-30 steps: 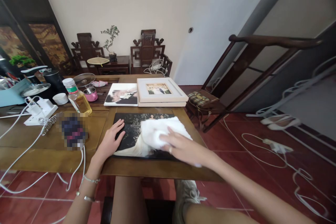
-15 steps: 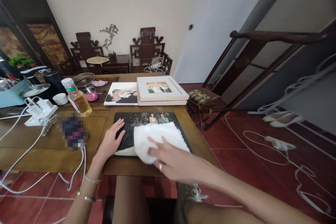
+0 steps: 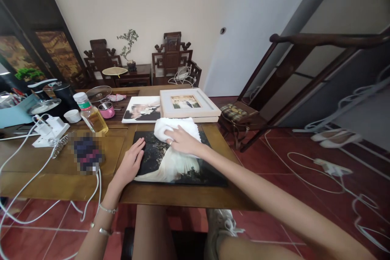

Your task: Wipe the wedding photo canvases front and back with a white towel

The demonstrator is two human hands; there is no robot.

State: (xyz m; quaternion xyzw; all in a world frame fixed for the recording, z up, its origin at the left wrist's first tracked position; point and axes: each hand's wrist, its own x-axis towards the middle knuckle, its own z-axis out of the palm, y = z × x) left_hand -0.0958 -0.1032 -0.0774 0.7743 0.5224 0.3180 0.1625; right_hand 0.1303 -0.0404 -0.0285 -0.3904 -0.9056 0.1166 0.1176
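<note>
A large dark photo print (image 3: 170, 164) lies flat on the wooden table (image 3: 61, 178) in front of me. My left hand (image 3: 129, 164) rests open and flat on the print's left edge. My right hand (image 3: 183, 140) presses down on a white cloth (image 3: 173, 126) at the print's far edge, fingers over the bunched fabric. Behind the cloth lies a white-framed photo (image 3: 187, 105) stacked on another frame, with a second unframed print (image 3: 141, 109) to its left.
On the left of the table are a bottle of yellow liquid (image 3: 91, 115), a pink cup (image 3: 106, 109), a white bowl (image 3: 72, 115), a power strip (image 3: 50, 130) with white cables and a blurred dark object (image 3: 87, 152). A wooden chair (image 3: 240, 115) stands to the right.
My right hand has slid the white cloth from the near right part of the print to its far edge. The left hand has stayed on the print's left edge.
</note>
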